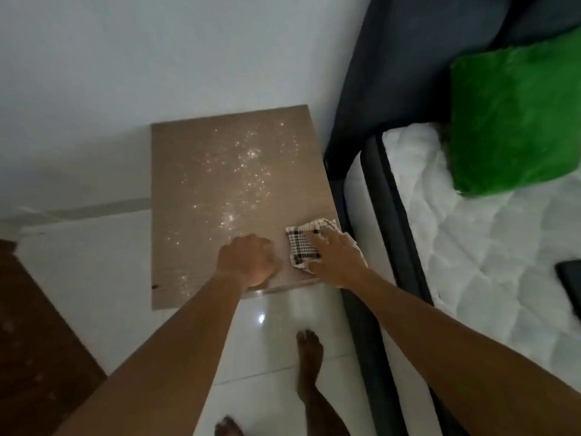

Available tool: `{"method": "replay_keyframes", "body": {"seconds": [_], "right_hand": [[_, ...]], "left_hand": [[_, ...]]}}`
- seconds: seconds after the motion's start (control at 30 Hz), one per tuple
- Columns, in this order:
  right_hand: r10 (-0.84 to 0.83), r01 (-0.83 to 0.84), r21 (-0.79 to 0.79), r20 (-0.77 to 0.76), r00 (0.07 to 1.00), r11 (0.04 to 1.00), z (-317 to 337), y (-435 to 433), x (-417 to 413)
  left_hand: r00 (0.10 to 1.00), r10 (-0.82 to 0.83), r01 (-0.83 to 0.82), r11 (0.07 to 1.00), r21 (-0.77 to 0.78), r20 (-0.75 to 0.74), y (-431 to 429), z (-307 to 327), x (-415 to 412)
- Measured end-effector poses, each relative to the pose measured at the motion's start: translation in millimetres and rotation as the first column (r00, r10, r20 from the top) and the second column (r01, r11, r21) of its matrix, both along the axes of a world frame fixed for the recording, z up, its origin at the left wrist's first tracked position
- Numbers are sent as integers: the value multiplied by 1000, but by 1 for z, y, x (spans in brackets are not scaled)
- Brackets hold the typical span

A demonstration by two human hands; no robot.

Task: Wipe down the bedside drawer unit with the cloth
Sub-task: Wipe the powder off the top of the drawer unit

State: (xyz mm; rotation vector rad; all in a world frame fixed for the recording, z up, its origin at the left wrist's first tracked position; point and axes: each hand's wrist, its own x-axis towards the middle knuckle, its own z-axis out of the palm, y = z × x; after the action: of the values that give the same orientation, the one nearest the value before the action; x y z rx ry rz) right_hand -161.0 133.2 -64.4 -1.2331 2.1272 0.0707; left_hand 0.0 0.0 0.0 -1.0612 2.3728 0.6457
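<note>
The flat-fingered right hand (336, 258) is pressing the cloth (301, 247). The left hand (248, 261) is resting fisted. Most of the drawer unit (195, 184) is waiting, wet.

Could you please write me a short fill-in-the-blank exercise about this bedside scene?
The right hand presses the checked cloth onto the ___ of the drawer unit.
The left hand is curled into a ___.
The pillow on the bed is ___.
The person's feet are ___.
Missing words: top; fist; green; bare.
</note>
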Motion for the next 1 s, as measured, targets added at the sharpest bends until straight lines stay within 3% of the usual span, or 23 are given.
{"method": "replay_keyframes", "body": {"seconds": [0.1, 0.23, 0.33, 0.47, 0.53, 0.67, 0.77, 0.87, 1.0], "right_hand": [[-20, 14, -59, -104, 994, 998, -27, -4, 1], [-1, -123, -330, -353, 936, 936, -55, -8, -6], [-7, -87, -494, -186, 982, 865, -56, -42, -30], [-175, 227, -625, 144, 974, 747, -19, -135, -80], [-201, 268, -677, 178, 963, 686, -7, -189, -111], [-148, 155, -793, 82, 985, 590, 1, -274, -159], [-77, -33, -748, -112, 991, 663, -13, -310, -190], [56, -245, -561, -331, 942, 791, -53, -319, -207], [46, -194, -515, -285, 957, 835, -91, -312, -203]], "left_hand": [[999, -19, 17, 997, -73, -26, -8, -45, -11], [996, 4, -18, 986, -168, -84, -21, -70, -27], [992, 49, -73, 975, -208, -120, -38, -71, -41], [990, 67, -95, 969, -229, -126, -75, -85, -64], [989, 83, -110, 965, -239, -119, -96, -94, -80], [990, 122, -135, 966, -220, -72, -114, -107, -102], [991, 127, -136, 959, -250, -52, -112, -110, -105], [991, 134, -134, 959, -251, -17, -115, -105, -109], [990, 137, -137, 958, -254, -15, -111, -106, -107]]}}
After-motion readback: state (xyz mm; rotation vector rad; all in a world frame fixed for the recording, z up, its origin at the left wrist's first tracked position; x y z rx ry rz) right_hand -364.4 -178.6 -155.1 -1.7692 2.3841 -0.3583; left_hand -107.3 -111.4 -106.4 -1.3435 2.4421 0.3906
